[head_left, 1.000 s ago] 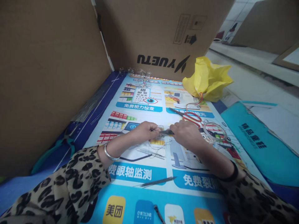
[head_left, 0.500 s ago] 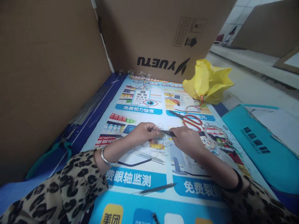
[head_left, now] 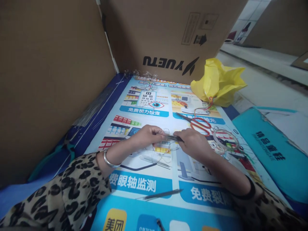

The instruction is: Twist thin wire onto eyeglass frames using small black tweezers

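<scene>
Near the middle of the poster, my left hand [head_left: 150, 136] pinches thin looped wire [head_left: 166, 155] between thumb and fingers. My right hand [head_left: 192, 141] is closed around a dark, narrow tool [head_left: 175, 138], whose tip reaches the left fingertips. What kind of tool it is cannot be told. Fine wire loops hang below and between both hands. Under them, several thin straight wires [head_left: 154, 160] lie on the poster. A bundle of dark thin rods [head_left: 163, 194] lies nearer to me. Red-handled scissors [head_left: 194, 123] rest just beyond my right hand.
Cardboard panels [head_left: 168, 32] stand at the left and back. A yellow crumpled bag [head_left: 218, 83] sits at back right, a coil of clear line [head_left: 226, 139] right of the scissors, a teal bag [head_left: 269, 150] at far right. Teal-handled pliers [head_left: 64, 147] lie left. Wire pieces [head_left: 149, 80] stand at the back.
The view has shifted slightly. Both hands keep nearly the same place and hold, and the dark tool has turned a little between them.
</scene>
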Demonstrator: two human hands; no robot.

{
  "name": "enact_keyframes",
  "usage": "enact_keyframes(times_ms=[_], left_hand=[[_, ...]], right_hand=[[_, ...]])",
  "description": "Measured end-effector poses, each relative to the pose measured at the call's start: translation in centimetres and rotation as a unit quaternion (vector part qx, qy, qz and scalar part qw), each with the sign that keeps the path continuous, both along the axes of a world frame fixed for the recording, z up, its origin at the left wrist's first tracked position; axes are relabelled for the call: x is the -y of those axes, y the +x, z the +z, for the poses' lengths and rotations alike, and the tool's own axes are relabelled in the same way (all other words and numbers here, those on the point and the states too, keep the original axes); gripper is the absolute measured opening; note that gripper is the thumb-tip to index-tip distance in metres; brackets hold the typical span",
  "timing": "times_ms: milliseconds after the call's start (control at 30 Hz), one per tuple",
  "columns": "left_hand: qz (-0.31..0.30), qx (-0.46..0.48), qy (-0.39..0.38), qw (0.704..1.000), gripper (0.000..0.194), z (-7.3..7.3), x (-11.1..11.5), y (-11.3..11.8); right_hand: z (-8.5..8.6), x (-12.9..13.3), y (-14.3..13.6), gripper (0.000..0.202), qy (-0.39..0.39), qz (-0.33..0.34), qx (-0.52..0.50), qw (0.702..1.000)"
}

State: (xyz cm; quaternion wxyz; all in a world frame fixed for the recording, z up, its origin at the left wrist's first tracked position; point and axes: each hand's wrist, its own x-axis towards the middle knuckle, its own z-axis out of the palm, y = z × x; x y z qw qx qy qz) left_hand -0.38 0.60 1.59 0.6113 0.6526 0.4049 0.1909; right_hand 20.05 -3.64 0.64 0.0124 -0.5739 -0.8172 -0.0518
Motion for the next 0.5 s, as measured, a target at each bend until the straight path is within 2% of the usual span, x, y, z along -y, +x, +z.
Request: enact_keyframes(times_ms=[233, 500], left_hand=[[-0.033, -0.008, 0.014, 0.999, 0.016, -0.31, -0.42, -0.37], [-0.038, 0.025, -0.021, 0.999, 0.021, -0.15, -0.37, -0.43]], right_hand=[[-0.11, -0.25, 0.69, 0.023, 0.111, 0.069, 0.056, 0.990], [-0.11, -0.17, 0.69, 0.024, 0.146, 0.077, 0.090, 0.982]])
